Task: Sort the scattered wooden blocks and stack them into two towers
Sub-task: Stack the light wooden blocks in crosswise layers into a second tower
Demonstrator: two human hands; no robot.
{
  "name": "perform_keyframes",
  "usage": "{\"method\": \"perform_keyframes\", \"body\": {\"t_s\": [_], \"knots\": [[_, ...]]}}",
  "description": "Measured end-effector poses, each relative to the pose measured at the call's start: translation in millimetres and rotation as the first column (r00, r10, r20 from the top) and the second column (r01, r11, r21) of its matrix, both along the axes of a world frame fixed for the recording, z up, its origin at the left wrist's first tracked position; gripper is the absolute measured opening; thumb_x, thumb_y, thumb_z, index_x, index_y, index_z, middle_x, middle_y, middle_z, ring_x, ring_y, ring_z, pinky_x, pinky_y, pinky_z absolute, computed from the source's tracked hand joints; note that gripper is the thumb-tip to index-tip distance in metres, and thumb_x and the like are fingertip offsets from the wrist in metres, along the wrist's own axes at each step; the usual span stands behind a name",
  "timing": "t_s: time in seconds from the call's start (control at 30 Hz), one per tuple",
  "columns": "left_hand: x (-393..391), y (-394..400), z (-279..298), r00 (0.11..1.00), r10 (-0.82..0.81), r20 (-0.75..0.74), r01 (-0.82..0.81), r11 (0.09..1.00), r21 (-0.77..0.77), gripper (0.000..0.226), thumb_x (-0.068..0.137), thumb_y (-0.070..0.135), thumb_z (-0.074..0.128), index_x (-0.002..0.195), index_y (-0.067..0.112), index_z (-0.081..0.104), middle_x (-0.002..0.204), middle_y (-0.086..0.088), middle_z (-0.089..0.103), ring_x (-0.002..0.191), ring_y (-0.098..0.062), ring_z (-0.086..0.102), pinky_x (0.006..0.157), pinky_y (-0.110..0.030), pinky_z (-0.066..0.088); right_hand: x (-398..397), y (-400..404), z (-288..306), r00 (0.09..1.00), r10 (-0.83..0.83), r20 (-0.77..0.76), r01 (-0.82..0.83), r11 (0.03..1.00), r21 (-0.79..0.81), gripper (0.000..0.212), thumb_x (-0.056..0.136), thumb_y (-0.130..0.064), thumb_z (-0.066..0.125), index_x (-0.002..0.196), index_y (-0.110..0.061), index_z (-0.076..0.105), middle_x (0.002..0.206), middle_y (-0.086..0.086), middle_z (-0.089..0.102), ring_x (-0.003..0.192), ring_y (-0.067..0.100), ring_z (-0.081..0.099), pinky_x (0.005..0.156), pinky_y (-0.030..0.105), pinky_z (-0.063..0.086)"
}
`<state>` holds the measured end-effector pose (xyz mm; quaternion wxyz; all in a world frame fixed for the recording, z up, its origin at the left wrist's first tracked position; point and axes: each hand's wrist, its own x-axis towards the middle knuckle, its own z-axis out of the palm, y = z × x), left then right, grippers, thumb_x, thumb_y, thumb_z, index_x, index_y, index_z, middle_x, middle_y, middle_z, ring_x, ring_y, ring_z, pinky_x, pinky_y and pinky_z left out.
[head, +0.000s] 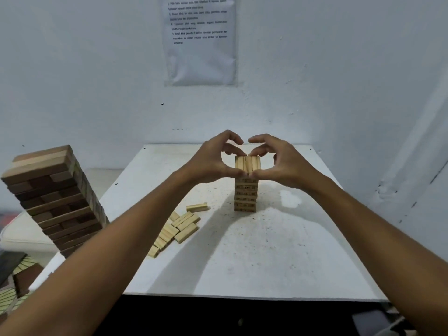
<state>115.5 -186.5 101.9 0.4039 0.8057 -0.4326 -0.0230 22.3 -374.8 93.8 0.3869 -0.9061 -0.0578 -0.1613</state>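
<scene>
1. White table [266,263], seen from above and in front; white wall behind with a printed sheet [200,40] taped at 12 o'clock, text too blurred to read.
2. Pale tower [246,187] stands upright on the table, a little toward 1 o'clock from table centre. Top layer shows three pale blocks side by side, long sides touching, ends facing the camera. Lower layers alternate direction; the exact count of layers is hard to tell.
3. Left hand [208,163] sits at 9 o'clock of the tower top. Fingers curled over the far end of the top layer, thumb tip pressed on the near end. It pinches the top blocks lengthwise.
4. Right hand [282,163] mirrors it at 3 o'clock of the tower top: fingers arched over the far end, thumb on the near end, gripping the same top layer. The two thumbs nearly meet at the near face; the forefingers nearly meet above.
5. Loose pale blocks [177,229] lie flat at 8 o'clock of the pale tower, well apart from it, mostly bunched in a ragged row touching one another; one block [196,207] lies alone just beyond the bunch.
6. Dark tower [55,200] stands at the table's 9 o'clock edge, taller than the pale one, built of brown blocks in crossed layers; it appears tilted in this wide view.
7. At 7 o'clock, below table level, one dark block [25,278] lies beside some pale striped pieces, partly cut off.
</scene>
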Motion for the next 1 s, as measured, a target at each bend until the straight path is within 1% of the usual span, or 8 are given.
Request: {"method": "perform_keyframes", "body": {"t_s": [0.07,0.17,0.3,0.43,0.6,0.8,1.0], "knots": [[9,-7,1,1.0,-0.007,-0.006,0.007,1.0,0.02,0.06,0.066,0.016,0.088,0.113,0.017,0.05,0.107,0.003,0.07,0.102,0.001,0.06,0.077,-0.005,0.04,9,-6,1,1.0,0.0,-0.02,0.001,1.0,0.014,0.068,0.068,-0.019,0.084,0.127,-0.031,0.051,0.106,-0.008,0.067,0.11,0.003,0.056,0.073,0.016,0.035],[17,-13,0,1.0,-0.015,-0.012,0.016,0.999,0.049,0.059,0.068,0.017,0.087,0.114,0.019,0.05,0.107,0.003,0.069,0.101,0.003,0.059,0.076,-0.005,0.041,17,-12,-2,0.999,-0.001,-0.043,0.003,0.999,0.036,0.068,0.068,-0.02,0.085,0.126,-0.031,0.051,0.105,-0.007,0.068,0.11,0.005,0.057,0.075,0.019,0.036],[22,-18,-3,0.999,-0.02,-0.027,0.021,0.997,0.071,0.058,0.07,0.019,0.086,0.114,0.021,0.049,0.106,0.005,0.068,0.101,-0.002,0.058,0.077,-0.01,0.042,21,-17,-8,0.998,-0.001,-0.059,0.004,0.998,0.067,0.07,0.066,-0.025,0.083,0.127,-0.031,0.051,0.105,-0.007,0.069,0.109,0.004,0.058,0.076,0.02,0.037],[22,-19,-7,0.999,-0.017,-0.033,0.019,0.997,0.077,0.058,0.07,0.02,0.086,0.114,0.022,0.049,0.109,0.003,0.067,0.104,-0.009,0.058,0.076,-0.014,0.041,23,-19,-12,0.998,0.002,-0.07,0.003,0.997,0.078,0.07,0.067,-0.023,0.084,0.128,-0.031,0.05,0.105,-0.007,0.07,0.11,0.006,0.058,0.077,0.022,0.037],[21,-17,-6,0.999,-0.005,-0.039,0.008,0.997,0.073,0.058,0.07,0.019,0.086,0.115,0.02,0.049,0.111,0.003,0.066,0.097,0.004,0.056,0.067,0.002,0.036,25,-19,-12,0.998,0.006,-0.068,-0.001,0.997,0.079,0.069,0.069,-0.021,0.084,0.129,-0.03,0.05,0.105,-0.006,0.069,0.11,0.007,0.058,0.076,0.021,0.038],[21,-15,-8,0.999,0.004,-0.039,0.0,0.997,0.083,0.059,0.07,0.016,0.086,0.117,0.018,0.05,0.11,0.004,0.065,0.095,0.005,0.054,0.066,0.002,0.036,26,-17,-13,0.997,0.011,-0.082,-0.005,0.997,0.074,0.071,0.07,-0.017,0.083,0.132,-0.026,0.049,0.107,-0.004,0.069,0.111,0.007,0.058,0.074,0.018,0.037],[22,-15,-12,0.999,-0.005,-0.044,0.009,0.996,0.089,0.057,0.071,0.015,0.085,0.115,0.019,0.05,0.108,0.007,0.062,0.094,0.009,0.055,0.067,0.001,0.036,26,-17,-16,0.995,0.008,-0.1,-0.001,0.997,0.075,0.072,0.07,-0.019,0.084,0.132,-0.027,0.049,0.108,-0.004,0.069,0.112,0.006,0.058,0.075,0.018,0.037]]}}
